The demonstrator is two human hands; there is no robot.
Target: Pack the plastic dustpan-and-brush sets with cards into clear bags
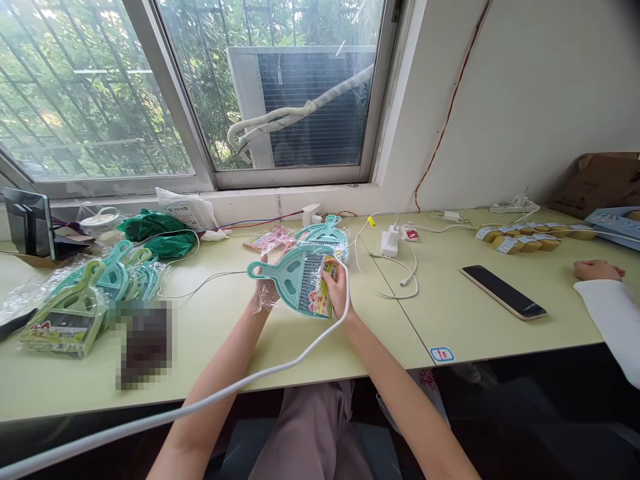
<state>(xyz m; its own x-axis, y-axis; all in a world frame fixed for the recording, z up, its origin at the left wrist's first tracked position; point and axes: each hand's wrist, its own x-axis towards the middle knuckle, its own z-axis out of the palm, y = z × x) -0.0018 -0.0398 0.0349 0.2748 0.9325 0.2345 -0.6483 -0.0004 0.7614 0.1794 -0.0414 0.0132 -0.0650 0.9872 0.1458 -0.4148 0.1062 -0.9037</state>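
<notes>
A small mint-green dustpan-and-brush set (289,275) is held up over the table, tilted, with its handle to the left. Grey bristles and a yellow printed card (321,297) show at its right end. Clear plastic film hangs around the handle. My left hand (267,288) is closed around the handle side from beneath, its fingers partly hidden by the set. My right hand (339,287) grips the card end, thumb on the front. Just behind lie another mint set (327,230) and a pink one (267,240).
Wrapped green dustpan sets (70,310) lie at left, near a green plastic bag (157,233) and a tablet (30,223). A white cable (240,385) crosses before my arms. At right are a charger (390,241), a phone (503,291), yellow packs (525,241) and another person's hand (599,270).
</notes>
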